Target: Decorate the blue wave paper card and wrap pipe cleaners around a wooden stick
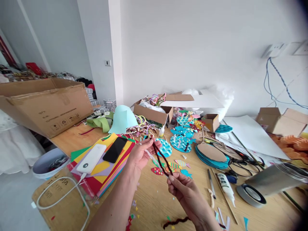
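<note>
Nearest, along the bottom edge of the frame, a wavy brown length [176,221] lies on the wooden table [154,205], partly under the right forearm. Paper strips [223,218] scattered at lower right. Just above, right of centre: right hand [184,188], thumb and fingertips pinched together on the lower end of a dark brown fuzzy strand [164,159]. Strand is doubled into a narrow loop, slanting up and left through the middle of the frame. Left hand [141,154], at centre, has its upper end, thumb closed against fingers; a pale strip shows beside it, its hold unclear to me.

Beyond the loop, paper fish [173,165] on the tabletop. Lower right: glue bottle [226,187], thin brush, stick, and a metal flask [276,179] lying on its side. Left of centre, a black phone [115,149] and white power bank [91,158], cable attached, on fanned coloured sheets [112,178]. Farther back, wavy blue discs [181,143], then an open carton [154,115] with fuzzy flowers. Large cardboard box [45,106] at left. Farthest: pale wall [192,45], sockets at upper right.
</note>
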Demonstrator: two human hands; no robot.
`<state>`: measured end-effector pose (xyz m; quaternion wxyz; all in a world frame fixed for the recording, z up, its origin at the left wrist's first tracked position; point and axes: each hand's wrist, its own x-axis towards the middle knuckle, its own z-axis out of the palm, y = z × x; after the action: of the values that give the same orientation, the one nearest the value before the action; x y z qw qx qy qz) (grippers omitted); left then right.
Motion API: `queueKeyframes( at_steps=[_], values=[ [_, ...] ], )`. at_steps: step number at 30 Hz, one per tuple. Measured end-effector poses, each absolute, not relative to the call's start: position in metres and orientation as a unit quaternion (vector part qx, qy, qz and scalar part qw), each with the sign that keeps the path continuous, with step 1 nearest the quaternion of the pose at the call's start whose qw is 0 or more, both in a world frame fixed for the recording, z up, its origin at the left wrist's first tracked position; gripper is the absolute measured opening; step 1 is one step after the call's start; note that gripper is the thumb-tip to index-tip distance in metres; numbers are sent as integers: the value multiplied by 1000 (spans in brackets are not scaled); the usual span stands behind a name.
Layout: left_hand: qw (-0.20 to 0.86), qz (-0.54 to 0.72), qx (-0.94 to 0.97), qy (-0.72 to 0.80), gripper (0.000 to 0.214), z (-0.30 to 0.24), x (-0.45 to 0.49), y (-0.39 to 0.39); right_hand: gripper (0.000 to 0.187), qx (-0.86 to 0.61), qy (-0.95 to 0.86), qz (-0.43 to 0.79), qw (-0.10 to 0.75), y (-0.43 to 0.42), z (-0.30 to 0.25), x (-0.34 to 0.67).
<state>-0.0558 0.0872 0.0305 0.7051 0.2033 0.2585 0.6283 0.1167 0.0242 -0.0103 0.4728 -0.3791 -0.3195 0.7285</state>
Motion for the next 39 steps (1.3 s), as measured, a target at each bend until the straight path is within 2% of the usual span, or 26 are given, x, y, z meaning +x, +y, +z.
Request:
queueKeyframes(
  at_steps=[7, 14, 24, 39],
  values=[
    [721, 610, 260, 200, 7, 29, -51, 84, 21, -392, -383, 707, 448, 23, -17, 120],
    [727, 598, 276, 197, 3, 32, -52, 81, 19, -376, -353, 744, 425, 27, -18, 123],
    [722, 593, 284, 214, 10, 34, -57, 82, 19, -355, -301, 786, 407, 25, -18, 121],
    [750, 557, 292, 205, 12, 30, -58, 84, 23, -362, -357, 779, 367, 25, -18, 120]
  ],
)
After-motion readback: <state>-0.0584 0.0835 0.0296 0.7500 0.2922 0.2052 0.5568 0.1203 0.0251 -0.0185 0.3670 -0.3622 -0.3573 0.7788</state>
